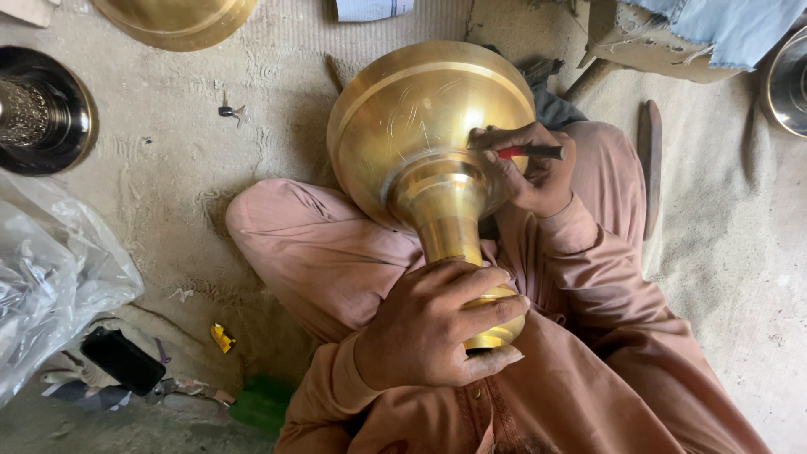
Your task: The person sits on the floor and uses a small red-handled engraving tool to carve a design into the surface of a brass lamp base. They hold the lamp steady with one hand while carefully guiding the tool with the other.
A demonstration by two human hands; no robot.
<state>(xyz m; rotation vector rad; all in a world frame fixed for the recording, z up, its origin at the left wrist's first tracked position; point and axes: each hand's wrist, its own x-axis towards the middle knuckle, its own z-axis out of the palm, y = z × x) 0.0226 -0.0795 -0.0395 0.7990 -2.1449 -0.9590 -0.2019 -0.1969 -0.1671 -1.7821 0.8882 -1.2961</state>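
Observation:
A large brass vessel point(420, 126) with a round body and a narrow neck lies tilted across my lap, its neck pointing toward me. My left hand point(437, 324) is wrapped around the end of the neck. My right hand point(534, 172) rests on the right side of the body and pinches a thin tool with a red and black handle point(530, 152), its tip against the brass. Fine scratched lines show on the body's surface. My legs in pinkish-brown cloth are folded under the vessel.
Another brass piece point(176, 21) lies at the top edge. A dark metal bowl point(46, 109) sits at the left, a crumpled clear plastic bag point(50, 277) below it, a black phone point(122, 361) near it. A metal dish point(790, 84) shows at the right edge.

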